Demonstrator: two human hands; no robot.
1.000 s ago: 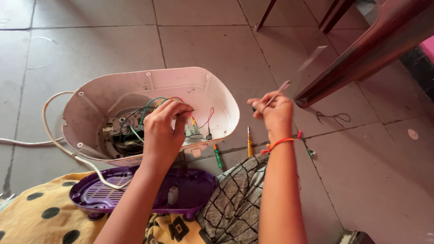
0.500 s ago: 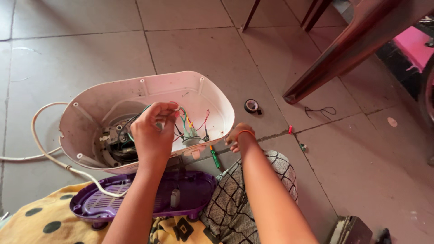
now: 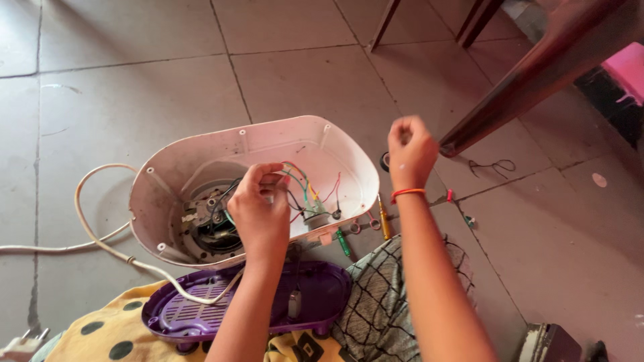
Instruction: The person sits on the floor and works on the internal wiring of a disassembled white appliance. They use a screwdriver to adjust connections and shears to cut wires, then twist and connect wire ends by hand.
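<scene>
An open pink oval appliance shell lies on the tiled floor, with a motor and coloured wires inside. My left hand reaches into the shell and pinches the wires near the motor. My right hand, with an orange band on its wrist, is raised above the floor to the right of the shell, fingers closed; anything held in it is too small to see. A purple base cover lies under my left forearm.
A white power cord loops left to a plug. A yellow-handled screwdriver, a green tool and a black tape roll lie by the shell. A dark wooden furniture leg slants at upper right.
My right hand went down to the floor by the shell and has come back up, closed, to the right. My left hand stays in the wires. The camera shifted slightly.
</scene>
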